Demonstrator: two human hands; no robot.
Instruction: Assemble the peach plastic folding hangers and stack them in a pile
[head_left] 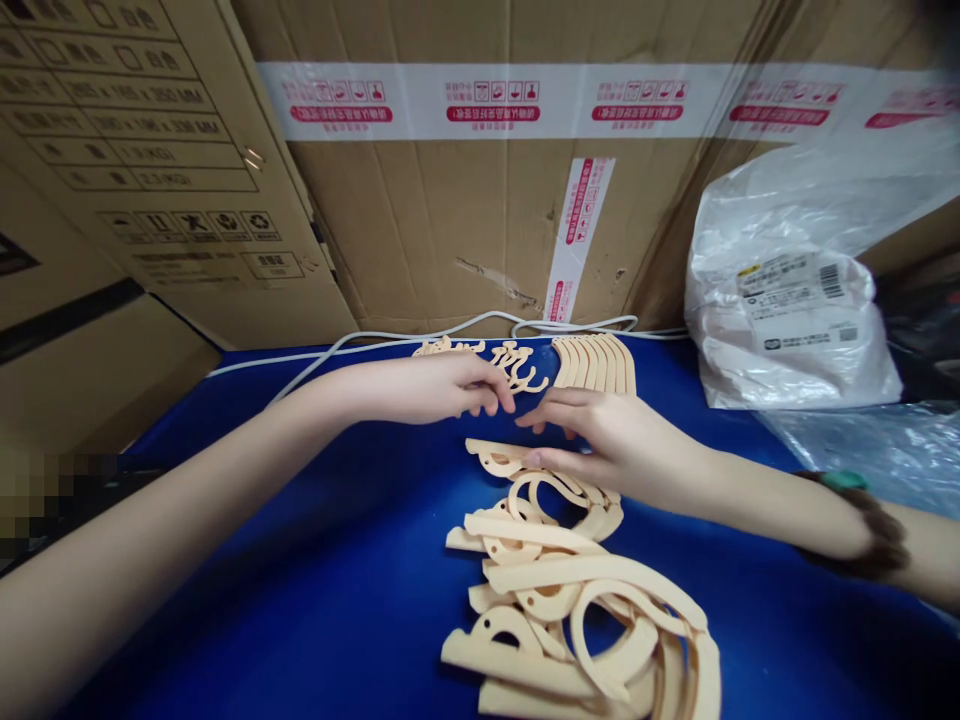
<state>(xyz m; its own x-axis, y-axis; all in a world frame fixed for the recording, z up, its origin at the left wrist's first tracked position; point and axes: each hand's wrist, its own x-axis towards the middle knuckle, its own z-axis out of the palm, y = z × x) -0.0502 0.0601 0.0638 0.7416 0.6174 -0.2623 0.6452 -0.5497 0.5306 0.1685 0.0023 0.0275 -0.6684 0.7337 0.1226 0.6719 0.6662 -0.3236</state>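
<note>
Beige folding hangers [637, 580] lie in an overlapping pile on the blue surface, running from the front toward my hands. My right hand [600, 430] hovers over the far end of this pile, its thumb apart from the bent fingers and close above a hanger [495, 462]; I cannot tell whether it touches. Across from it, my left hand [450, 388] reaches in with loosely bent fingers, nothing visible in them. Small beige hooks [517, 372] lie just beyond the fingertips. Behind my right hand, several curved beige hanger arms [596, 362] sit side by side in a row.
A large cardboard box [420, 220] with printed tape walls off the back. Another carton [150, 170] stands at the left. A white cable [450, 328] runs along the back edge. At the right are a white plastic parcel bag [795, 330] and clear plastic film [862, 450].
</note>
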